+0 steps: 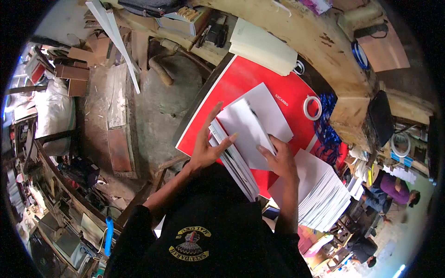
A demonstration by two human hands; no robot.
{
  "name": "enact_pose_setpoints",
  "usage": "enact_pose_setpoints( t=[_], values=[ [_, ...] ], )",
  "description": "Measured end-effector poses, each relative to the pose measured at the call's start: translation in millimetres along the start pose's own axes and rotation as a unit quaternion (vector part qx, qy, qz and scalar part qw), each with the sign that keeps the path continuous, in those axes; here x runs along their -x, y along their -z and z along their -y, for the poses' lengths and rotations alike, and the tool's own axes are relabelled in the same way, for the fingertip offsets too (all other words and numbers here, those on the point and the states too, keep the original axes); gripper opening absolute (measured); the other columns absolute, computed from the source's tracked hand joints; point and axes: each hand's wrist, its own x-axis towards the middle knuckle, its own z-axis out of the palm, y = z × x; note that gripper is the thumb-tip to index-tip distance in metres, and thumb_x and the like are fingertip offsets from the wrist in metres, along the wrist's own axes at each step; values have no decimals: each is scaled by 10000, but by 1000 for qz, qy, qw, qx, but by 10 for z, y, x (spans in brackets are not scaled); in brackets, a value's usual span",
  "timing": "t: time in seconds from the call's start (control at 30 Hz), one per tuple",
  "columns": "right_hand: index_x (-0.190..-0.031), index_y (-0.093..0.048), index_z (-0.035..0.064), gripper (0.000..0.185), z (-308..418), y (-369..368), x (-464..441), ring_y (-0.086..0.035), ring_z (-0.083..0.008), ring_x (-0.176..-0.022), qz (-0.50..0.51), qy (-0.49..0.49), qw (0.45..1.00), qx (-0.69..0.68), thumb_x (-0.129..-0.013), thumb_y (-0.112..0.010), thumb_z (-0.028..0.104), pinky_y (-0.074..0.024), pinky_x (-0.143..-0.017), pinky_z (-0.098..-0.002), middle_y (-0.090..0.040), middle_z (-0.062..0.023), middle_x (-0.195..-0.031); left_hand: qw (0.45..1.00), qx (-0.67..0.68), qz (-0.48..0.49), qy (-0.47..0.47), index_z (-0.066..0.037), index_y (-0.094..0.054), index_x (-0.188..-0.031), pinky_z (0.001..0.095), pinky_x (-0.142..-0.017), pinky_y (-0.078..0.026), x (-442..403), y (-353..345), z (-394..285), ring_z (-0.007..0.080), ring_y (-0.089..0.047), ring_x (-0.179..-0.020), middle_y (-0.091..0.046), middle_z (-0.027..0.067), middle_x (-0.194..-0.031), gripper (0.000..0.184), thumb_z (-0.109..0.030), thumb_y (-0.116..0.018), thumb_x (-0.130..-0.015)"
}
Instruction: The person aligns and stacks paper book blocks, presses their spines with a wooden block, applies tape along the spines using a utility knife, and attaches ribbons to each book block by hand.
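Observation:
My right hand (281, 161) grips the right edge of a thick white paper pad (248, 132), which is slightly tilted. My left hand (209, 147) is beside the pad's left side, fingers spread and thumb pointing toward it. Under and next to that hand, a row of white sheets (238, 172) stands on edge against my body; whether my palm touches it I cannot tell. Behind the pad, a flat white sheet (271, 109) lies on the red board (245, 74). A large fanned stack of white sheets (327, 197) is to the right of my right hand.
Cream sheets (262, 46) lie at the board's far edge. A white tape roll (312, 108) and shiny blue ribbon (327, 123) are at right. A worn wooden bench (118, 120) stands at left. Two people (391, 187) are in the background at lower right.

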Motion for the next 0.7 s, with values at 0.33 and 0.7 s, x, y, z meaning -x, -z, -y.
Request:
enact_pose_setpoints(
  t=[0.33,0.7],
  values=[
    [-1561,-331,207,693,-327,-311,-103,-201,-438,-1494,-149,122,956,220,-930,-581,65,-211,-1207,-536,-251,-252,-1599,998,28,30,-39,-26,-267,-1556,467,-1205,-218,-25,48,44,321,-227,-1502,-256,220,-1611,944,-323,-801,-836],
    [-1439,-489,25,705,56,-152,-79,-630,-240,-1166,160,26,969,-184,-885,-768,360,-491,-1018,-383,-634,-162,-1307,998,28,27,-39,-48,-127,-1597,492,-1220,-120,37,73,65,314,-54,-1540,-45,226,-1661,1023,-329,-769,-851]
  ],
)
